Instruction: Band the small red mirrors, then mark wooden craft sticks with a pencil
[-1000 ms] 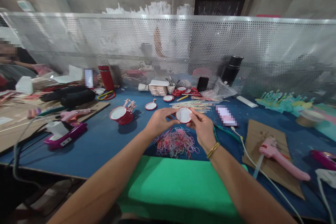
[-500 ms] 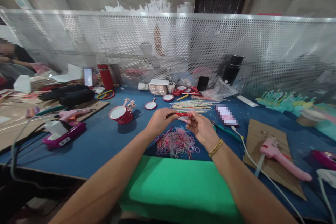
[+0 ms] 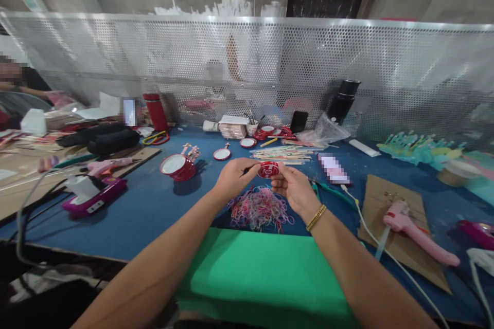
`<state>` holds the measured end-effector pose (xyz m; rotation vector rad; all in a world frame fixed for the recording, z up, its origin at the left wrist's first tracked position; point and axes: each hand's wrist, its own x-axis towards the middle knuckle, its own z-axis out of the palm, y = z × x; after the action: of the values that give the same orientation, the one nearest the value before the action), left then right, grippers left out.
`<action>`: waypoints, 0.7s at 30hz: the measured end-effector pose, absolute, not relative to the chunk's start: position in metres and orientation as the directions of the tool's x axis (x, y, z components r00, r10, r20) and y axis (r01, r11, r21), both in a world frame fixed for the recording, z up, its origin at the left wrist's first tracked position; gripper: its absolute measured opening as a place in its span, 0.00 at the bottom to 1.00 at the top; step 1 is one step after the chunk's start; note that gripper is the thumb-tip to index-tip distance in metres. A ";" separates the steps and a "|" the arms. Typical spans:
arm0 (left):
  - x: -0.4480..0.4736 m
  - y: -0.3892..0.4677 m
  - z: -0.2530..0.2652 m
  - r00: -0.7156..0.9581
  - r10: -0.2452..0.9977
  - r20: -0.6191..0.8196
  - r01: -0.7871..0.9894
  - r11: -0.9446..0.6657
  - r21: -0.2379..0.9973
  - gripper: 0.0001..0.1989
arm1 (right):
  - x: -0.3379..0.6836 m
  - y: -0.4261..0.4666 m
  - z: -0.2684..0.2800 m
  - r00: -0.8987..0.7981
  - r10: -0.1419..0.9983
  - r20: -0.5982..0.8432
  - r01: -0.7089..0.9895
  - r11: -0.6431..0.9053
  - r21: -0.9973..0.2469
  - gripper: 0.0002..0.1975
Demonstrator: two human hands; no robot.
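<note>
A small round red disc [image 3: 267, 169] with a pale pattern on its face is held up between both hands above the table. My left hand [image 3: 236, 177] pinches its left edge between thumb and fingers. On the opposite edge, the fingertips of my right hand [image 3: 295, 187] are closed. Just below lies a tangled heap of thin pink, purple and white loops [image 3: 259, 209]. Left of the hands is a stack of red-rimmed, white-faced discs [image 3: 178, 166] with short handles. A single white-faced disc [image 3: 222, 154] with a handle lies farther back.
Thin sticks [image 3: 283, 154] lie behind my hands. Teal-handled pliers [image 3: 335, 194] and a phone [image 3: 333, 168] are to the right. A pink glue gun [image 3: 419, 234] rests on cardboard [image 3: 376, 190]. A purple power strip [image 3: 96, 200] sits left; a perforated metal screen [image 3: 185, 56] stands behind.
The red disc has turned from edge-on so its patterned face shows. Both hands still hold it in nearly the same place, with the right fingers slightly shifted.
</note>
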<state>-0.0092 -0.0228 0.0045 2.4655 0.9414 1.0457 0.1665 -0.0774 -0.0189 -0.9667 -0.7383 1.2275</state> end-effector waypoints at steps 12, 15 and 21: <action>-0.010 -0.021 0.006 0.555 0.661 0.506 0.442 -0.749 0.494 0.20 | 0.166 -0.078 -0.017 0.180 0.981 -0.068 -0.459 0.022 -0.888 0.22; -0.010 -0.021 0.006 0.534 0.678 0.505 0.442 -0.734 0.516 0.18 | 0.165 -0.079 -0.016 0.175 0.982 -0.065 -0.473 0.026 -0.881 0.22; -0.006 -0.016 -0.003 0.454 0.767 0.453 0.335 -0.618 0.711 0.19 | 0.166 -0.075 -0.023 0.246 0.959 0.139 -0.265 0.204 -0.942 0.15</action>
<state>-0.0057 -0.0164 -0.0030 2.1731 0.9181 1.0652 0.1663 -0.0748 -0.0230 -0.9699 -0.9140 1.0450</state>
